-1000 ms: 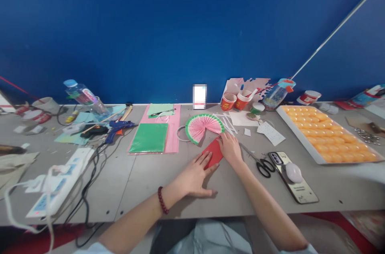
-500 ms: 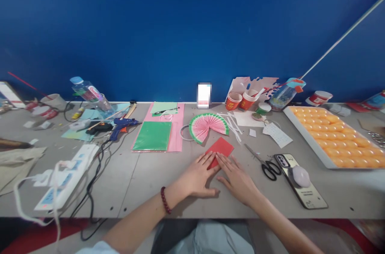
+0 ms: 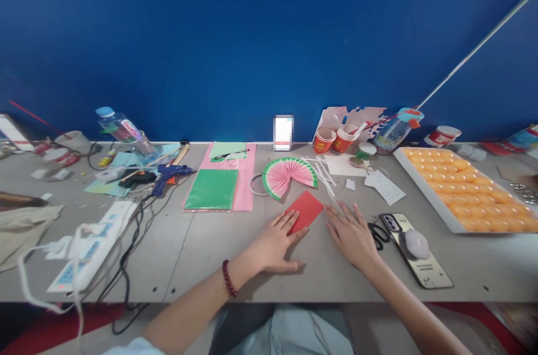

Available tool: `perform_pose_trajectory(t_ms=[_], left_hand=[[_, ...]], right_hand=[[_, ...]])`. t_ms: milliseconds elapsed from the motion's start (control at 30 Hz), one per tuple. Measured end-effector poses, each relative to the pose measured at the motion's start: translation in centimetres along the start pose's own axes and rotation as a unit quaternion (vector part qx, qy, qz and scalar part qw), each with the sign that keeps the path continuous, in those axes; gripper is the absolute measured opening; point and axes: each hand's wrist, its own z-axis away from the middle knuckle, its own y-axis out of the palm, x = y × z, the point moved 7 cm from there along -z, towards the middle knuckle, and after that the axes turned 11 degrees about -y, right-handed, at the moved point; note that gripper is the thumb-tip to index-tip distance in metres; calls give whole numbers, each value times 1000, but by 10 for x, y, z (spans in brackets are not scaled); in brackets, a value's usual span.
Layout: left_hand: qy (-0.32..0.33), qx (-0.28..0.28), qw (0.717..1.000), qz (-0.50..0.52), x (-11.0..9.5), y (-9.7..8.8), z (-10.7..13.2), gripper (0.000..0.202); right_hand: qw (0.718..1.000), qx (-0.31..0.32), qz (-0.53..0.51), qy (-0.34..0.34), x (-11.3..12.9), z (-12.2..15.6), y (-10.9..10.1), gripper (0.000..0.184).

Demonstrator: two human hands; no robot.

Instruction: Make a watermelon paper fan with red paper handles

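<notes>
A folded red paper [image 3: 305, 210] lies on the grey table [image 3: 210, 248] in front of me. My left hand [image 3: 275, 246], with a red bead bracelet at the wrist, lies flat with its fingertips on the paper's near left corner. To the right of the paper my right hand [image 3: 352, 233] rests open, fingers spread on the table and off the paper. Black-handled scissors [image 3: 378, 233] lie right beside that hand, partly hidden by it. A pink and green paper watermelon fan [image 3: 288, 174] sits just behind the red paper.
A phone [image 3: 416, 250] lies at the right, a tray of orange balls [image 3: 466, 188] beyond it. Green and pink sheets [image 3: 212, 189], a blue glue gun [image 3: 168, 174], cables and a power strip [image 3: 94, 243] fill the left. Red cups [image 3: 332, 140] and bottles stand along the blue wall.
My right hand slid from the red paper's far edge to its near edge, then off it to the right toward the scissors. The left hand stayed on the paper.
</notes>
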Motion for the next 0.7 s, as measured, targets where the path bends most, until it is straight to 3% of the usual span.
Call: perform_pose_trajectory(t_ms=[100, 200, 367, 533, 700], left_hand=[[2, -2, 1000, 7, 0, -1, 0, 83], [5, -2, 1000, 12, -1, -2, 0, 85], [1, 1, 1000, 17, -1, -3, 0, 86], [0, -2, 1000, 5, -2, -2, 0, 85], [1, 1, 1000, -8, 0, 2, 0, 84]], right_hand=[[1000, 1, 4, -6, 14, -4, -2, 46], [997, 28, -23, -69, 42, -5, -2, 52], [998, 6, -3, -62, 64, 0, -8, 47], [995, 20, -36, -88, 67, 2, 2, 46], [995, 19, -52, -89, 55, 2, 6, 43]])
